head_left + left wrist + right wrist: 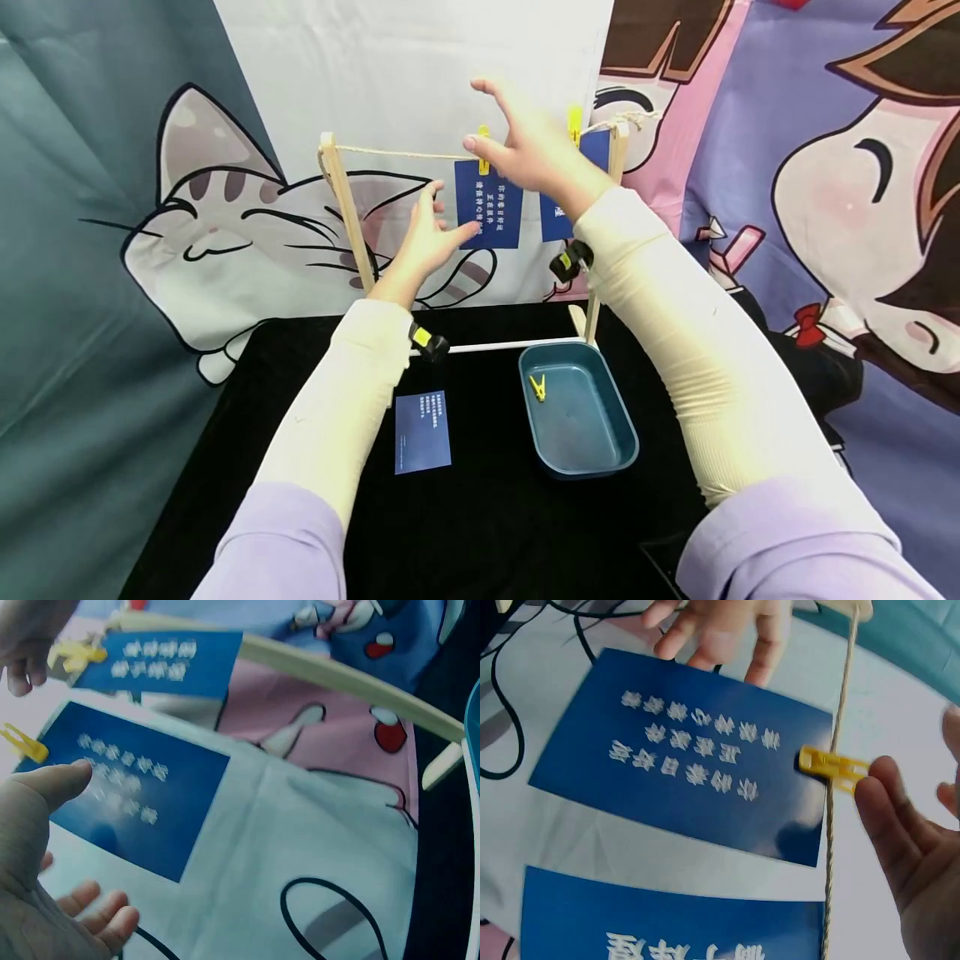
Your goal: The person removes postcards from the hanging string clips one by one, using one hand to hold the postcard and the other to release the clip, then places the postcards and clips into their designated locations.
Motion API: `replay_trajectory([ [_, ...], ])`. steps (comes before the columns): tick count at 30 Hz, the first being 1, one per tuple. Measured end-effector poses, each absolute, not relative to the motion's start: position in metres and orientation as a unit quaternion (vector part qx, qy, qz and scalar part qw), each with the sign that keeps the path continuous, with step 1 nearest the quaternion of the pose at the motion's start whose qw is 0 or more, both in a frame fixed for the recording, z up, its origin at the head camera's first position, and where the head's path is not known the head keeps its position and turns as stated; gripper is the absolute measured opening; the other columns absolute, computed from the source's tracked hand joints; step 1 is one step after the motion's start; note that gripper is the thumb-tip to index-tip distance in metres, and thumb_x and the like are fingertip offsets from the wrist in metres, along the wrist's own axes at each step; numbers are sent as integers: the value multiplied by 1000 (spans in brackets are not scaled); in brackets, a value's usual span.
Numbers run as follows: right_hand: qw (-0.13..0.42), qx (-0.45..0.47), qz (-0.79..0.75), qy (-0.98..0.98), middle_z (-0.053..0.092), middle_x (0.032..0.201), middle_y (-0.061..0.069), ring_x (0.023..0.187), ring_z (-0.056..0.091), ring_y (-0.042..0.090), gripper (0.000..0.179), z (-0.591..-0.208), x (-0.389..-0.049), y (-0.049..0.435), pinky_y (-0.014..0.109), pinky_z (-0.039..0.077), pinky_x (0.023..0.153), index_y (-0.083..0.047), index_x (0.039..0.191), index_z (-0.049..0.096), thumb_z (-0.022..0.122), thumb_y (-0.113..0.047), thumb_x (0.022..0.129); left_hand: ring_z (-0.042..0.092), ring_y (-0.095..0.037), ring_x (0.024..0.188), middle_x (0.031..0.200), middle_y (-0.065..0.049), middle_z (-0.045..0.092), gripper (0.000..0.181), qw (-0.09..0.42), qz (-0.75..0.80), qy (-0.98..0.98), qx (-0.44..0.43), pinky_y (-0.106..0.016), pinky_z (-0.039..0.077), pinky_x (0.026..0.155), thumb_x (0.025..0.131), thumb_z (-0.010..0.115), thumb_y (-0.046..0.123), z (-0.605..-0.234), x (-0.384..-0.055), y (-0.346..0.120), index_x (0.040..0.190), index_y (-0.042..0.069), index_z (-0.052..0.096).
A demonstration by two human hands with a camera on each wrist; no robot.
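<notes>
From my head, I see my left hand [427, 233] with its fingers loosely spread and its thumb across the edge of the hanging card [501, 225]; it grips nothing. My right hand [536, 150] is up higher, thumb and forefinger wide apart, with nothing held between them. The card hangs from the cord [405, 153] by a yellow clip [483, 142], and my right thumb lies just beside that clip. To the right, the second card [555, 218] is partly hidden behind my right wrist, under a second clip [575, 125]. My left forearm covers the foot of the left post [348, 204]. Below, a blue card [422, 442] lies flat, its print too small to read, and a loose clip [538, 387] sits in the tray [528, 417].

From my left wrist, my thumb shows in front of the hanging card; I can't tell whether it touches. My right hand is cut off at the top left corner, and only a sliver of the tray shows at the right edge.

From my right wrist, my fingertips overlap the clip's handles, so contact is hard to judge. The second card runs out of the frame, and only my left fingers show, by the hanging card's upper edge.
</notes>
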State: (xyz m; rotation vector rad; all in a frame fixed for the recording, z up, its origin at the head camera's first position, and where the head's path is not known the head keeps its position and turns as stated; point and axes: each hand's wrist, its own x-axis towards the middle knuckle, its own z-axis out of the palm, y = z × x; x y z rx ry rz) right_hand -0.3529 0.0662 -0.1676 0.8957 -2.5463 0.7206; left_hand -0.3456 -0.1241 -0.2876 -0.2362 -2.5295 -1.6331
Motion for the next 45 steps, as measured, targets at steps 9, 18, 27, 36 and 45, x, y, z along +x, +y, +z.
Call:
replay_trajectory([
  [9,7,246,291,-925,50,151,6,49,60,11,54,-158,-376,62,28,56,51,-16,153,39,50,-38,105,68,-26,108,127,-14,67,42,68,-582,-803,-109,-36,56,91,99,66,13,-292,-365,-111,140,10,56],
  [18,56,199,378,-903,74,101,-2,45,50,10,15,-163,-377,62,21,42,43,-18,105,61,55,-31,104,72,-27,94,111,-16,73,19,128,-572,-803,-112,-33,60,78,101,62,9,-294,-356,-103,117,2,68],
  [27,66,182,418,-888,75,100,-1,48,56,13,16,-167,-379,63,22,46,46,-17,103,64,59,-33,101,71,-24,90,108,-15,73,21,115,-551,-820,-106,-32,60,77,101,62,13,-296,-357,-105,120,4,68],
  [36,138,242,587,-760,74,111,5,70,68,16,17,-174,-376,61,23,52,57,-8,108,66,60,-21,100,68,-23,87,102,-15,72,19,99,-544,-828,-98,-32,60,76,100,63,11,-309,-357,-113,116,2,68],
  [45,189,272,610,-720,74,95,4,64,62,19,27,-196,-370,65,24,41,49,-8,124,67,65,-20,100,61,-14,77,91,-8,69,21,67,-580,-807,-90,-27,57,63,96,69,7,-334,-351,-127,116,2,66],
])
